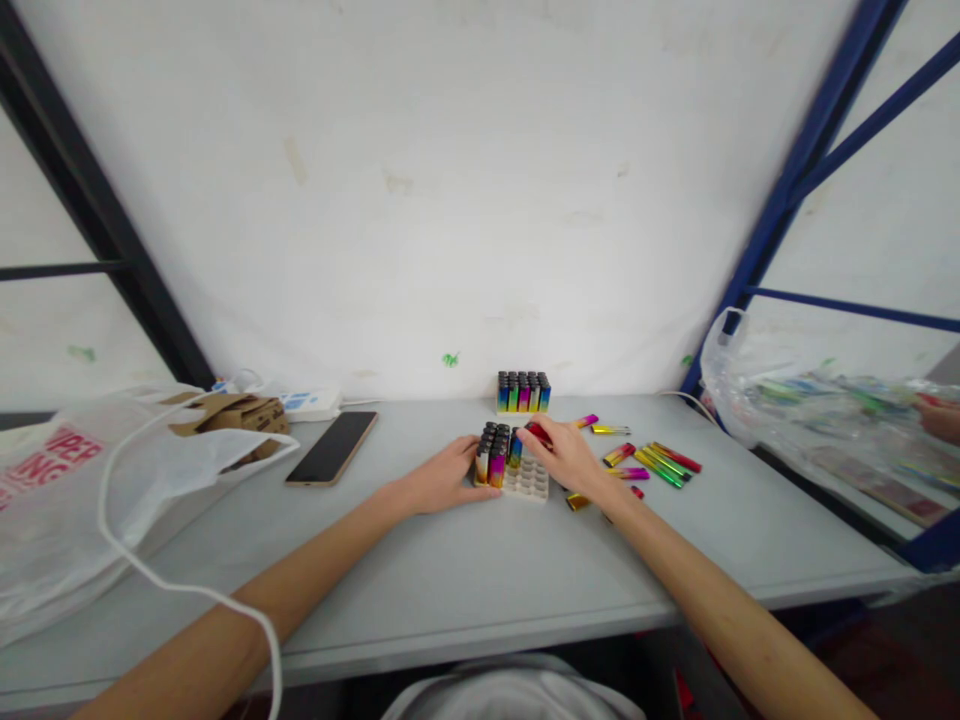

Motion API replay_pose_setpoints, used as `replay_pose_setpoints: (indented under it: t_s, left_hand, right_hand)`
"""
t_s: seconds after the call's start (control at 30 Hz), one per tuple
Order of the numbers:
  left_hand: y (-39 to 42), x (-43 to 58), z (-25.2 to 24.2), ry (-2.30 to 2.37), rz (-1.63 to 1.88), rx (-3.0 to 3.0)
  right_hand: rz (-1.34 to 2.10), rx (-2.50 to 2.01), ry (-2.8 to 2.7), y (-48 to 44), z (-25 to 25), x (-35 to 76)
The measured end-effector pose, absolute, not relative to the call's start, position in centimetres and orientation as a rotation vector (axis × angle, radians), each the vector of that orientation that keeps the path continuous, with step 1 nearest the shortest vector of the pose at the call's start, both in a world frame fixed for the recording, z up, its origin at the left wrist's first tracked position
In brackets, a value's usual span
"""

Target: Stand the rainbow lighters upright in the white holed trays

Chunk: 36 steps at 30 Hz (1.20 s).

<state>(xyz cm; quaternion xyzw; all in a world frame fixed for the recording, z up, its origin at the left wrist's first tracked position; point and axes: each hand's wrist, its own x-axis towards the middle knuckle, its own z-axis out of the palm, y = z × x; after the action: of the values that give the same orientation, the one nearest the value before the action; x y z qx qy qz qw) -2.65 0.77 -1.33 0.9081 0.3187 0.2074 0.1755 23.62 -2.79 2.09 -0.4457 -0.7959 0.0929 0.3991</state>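
Note:
A pale tray (534,488) with rows of round holes lies on the table before me. Upright shiny lighters (492,462) with black tops fill its left part, while bare holes show at the front right. My left hand (448,475) grips the tray's left side, thumb along the front and fingers behind. Over the tray's right back part, my right hand (568,455) pinches a red lighter (536,432), partly hidden by the fingers. To the right of that hand, several loose coloured lighters (660,465) lie on the table, some partly covered by my forearm.
A second block of upright lighters (523,392) stands by the wall. Leftward are a phone (334,450), a power strip (311,403), a white plastic bag (142,480) and a white cable (150,575). At far right, another person's hand (939,415) is near clear plastic bags (825,410).

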Motion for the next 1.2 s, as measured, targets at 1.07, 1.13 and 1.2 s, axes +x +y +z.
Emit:
replay_pose_setpoints:
  t_s: [1.07,1.13,1.2]
  left_hand:
    - [0.3,-2.5,-0.8,0.899,0.574,2.555]
    - [0.3,-2.5,-0.8,0.891,0.591,2.545]
    - [0.3,-2.5,-0.8,0.897,0.592,2.540]
  right_hand:
    - [0.423,-1.018,-2.133,-3.4,2.0,23.8]
    - [0.412,-1.024,-2.130,-3.3,2.0,23.8]
    - [0.385,-1.034,-2.122,-3.2,2.0,23.8]
